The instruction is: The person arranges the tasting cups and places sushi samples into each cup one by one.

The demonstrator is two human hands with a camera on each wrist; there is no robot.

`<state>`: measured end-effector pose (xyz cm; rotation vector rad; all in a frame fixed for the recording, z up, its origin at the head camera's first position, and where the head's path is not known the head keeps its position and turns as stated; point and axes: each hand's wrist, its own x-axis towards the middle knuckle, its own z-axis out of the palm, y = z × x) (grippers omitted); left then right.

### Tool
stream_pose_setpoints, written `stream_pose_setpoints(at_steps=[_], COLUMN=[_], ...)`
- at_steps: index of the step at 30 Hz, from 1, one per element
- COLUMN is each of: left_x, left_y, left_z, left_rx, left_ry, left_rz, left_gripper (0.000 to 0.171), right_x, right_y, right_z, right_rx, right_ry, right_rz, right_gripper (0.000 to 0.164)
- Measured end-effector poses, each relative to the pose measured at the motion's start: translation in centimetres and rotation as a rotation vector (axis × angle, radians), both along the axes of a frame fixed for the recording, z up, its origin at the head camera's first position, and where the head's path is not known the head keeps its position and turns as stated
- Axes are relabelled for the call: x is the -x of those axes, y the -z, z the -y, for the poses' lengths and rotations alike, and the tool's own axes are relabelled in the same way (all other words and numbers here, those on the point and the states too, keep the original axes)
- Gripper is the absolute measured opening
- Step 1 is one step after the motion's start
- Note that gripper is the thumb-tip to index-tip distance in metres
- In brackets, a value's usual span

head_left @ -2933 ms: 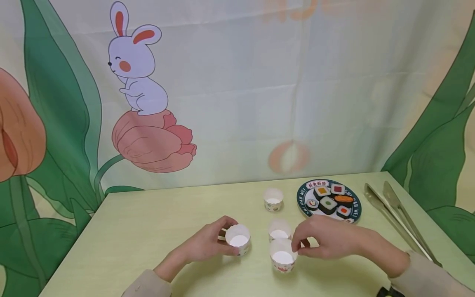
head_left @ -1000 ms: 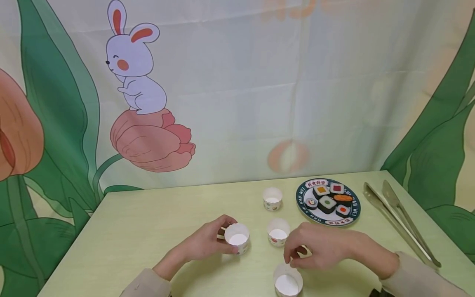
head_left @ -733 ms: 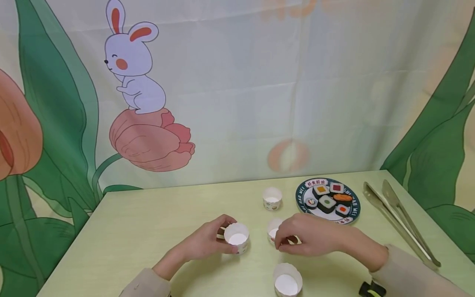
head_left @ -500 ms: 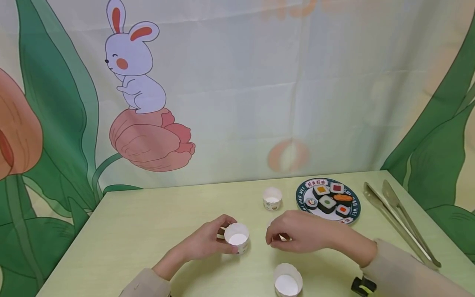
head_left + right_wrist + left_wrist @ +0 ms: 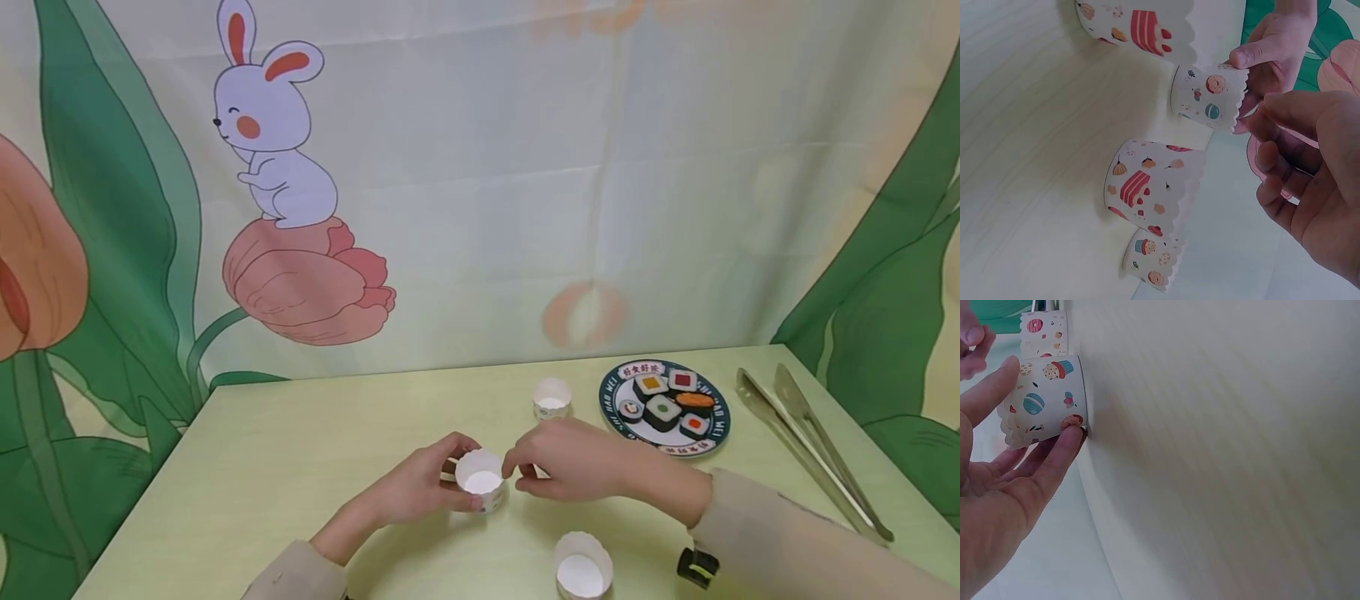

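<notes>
My left hand [image 5: 423,483] holds a white paper baking cup [image 5: 481,481] by its side, thumb in front and fingers behind. Printed cupcakes and macarons on the cup [image 5: 1047,397] show in the left wrist view, with its base right at the tabletop. My right hand [image 5: 573,458] is just right of that cup, loosely curled with its fingertips close by the scalloped rim; nothing shows in its grasp. Beneath the right hand a second baking cup [image 5: 1154,184] is mostly hidden in the head view. Another baking cup [image 5: 582,567] stands nearer the front edge.
Farther back stands one more baking cup [image 5: 552,398], partly covered by the right hand. A round plate [image 5: 611,417] with several toy sushi pieces [image 5: 663,412] lies at the back right, beside metal tongs [image 5: 813,454]. A printed cloth [image 5: 465,200] hangs behind the table [image 5: 300,450].
My right hand has let go of the front cup, which it brought closer to me, then moved left past the middle cup to the held one. The left hand keeps its place.
</notes>
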<state>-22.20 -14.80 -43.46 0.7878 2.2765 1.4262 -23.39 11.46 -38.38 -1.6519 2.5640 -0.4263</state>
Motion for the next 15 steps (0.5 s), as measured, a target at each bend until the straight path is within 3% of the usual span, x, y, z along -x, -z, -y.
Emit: stream_pose_setpoints(at_steps=[15], left_x=[0.3], left_y=[0.0], left_z=[-0.4], left_rx=[-0.002], left_ry=[0.021], left_rz=[0.003], left_gripper=[0.053], right_x=[0.6], right_y=[0.1], right_z=[1.9], right_rx=[-0.151], right_ry=[0.032], right_rz=[-0.034], right_gripper=[0.009])
